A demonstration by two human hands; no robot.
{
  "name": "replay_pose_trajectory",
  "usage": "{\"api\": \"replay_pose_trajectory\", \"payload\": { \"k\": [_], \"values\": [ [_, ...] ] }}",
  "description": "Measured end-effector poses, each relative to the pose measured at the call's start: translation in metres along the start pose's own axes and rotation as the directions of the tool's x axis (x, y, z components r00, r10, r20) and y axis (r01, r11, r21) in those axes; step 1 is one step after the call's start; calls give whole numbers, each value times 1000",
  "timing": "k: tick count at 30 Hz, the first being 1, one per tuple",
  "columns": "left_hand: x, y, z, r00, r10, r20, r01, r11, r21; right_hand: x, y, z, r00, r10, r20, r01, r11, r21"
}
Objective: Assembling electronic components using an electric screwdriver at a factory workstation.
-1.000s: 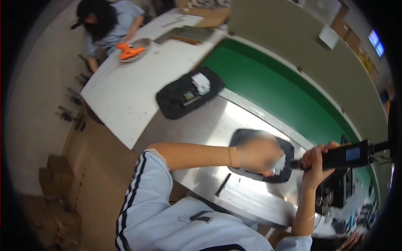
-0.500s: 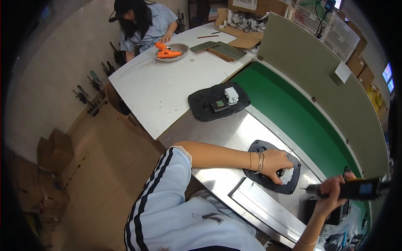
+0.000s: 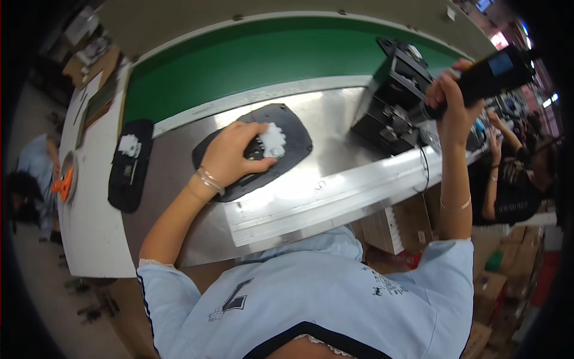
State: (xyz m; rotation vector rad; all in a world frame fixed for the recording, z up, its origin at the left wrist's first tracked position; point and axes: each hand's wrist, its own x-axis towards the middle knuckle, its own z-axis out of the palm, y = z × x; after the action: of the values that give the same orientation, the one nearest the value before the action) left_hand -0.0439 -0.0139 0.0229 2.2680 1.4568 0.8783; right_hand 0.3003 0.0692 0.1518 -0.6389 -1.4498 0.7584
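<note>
On the metal bench lies a black molded panel (image 3: 296,128) with rounded corners. My left hand (image 3: 230,154) rests over it, thumb and fingers closed about a white plastic part with a toothed edge (image 3: 274,141); the palm hides some of the panel. Raised at the right, my right hand (image 3: 451,103) is wrapped round a black electric screwdriver (image 3: 495,73) with a small screen. The screwdriver's tip end is by a black box-shaped device (image 3: 388,99), perhaps a screw feeder; I cannot tell whether they touch.
A second black panel (image 3: 133,170) with a white part lies to the left. Pale metal rail (image 3: 323,190) runs along the near edge; a green belt (image 3: 257,60) lies behind. An orange tool (image 3: 62,184) sits in a dish on the white table (image 3: 89,239). People work at both sides.
My view has swung to the right. The screwdriver in my right hand has gone from beside the panel to the black device. My left hand stays on the white part.
</note>
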Motion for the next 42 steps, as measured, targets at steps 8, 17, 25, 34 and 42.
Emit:
{"api": "replay_pose_trajectory", "payload": {
  "k": [8,17,25,34,42],
  "values": [
    [4,4,-3,999,31,11,-32,999,33,-2,15,6,999,3,-36,-4,1000,-23],
    [5,2,-3,1000,30,-2,-30,999,15,-11,6,13,990,144,-15,-144,989,-34],
    [2,-4,-3,997,-71,28,70,997,22,-18,0,75,977,43,209,-70,989,128],
    [-4,-18,10,996,-59,-70,57,998,-30,-31,17,209,896,348,276,-425,852,305],
    [-7,-17,8,996,-32,-80,31,999,-14,-40,29,229,903,235,360,-365,861,354]
  ]
}}
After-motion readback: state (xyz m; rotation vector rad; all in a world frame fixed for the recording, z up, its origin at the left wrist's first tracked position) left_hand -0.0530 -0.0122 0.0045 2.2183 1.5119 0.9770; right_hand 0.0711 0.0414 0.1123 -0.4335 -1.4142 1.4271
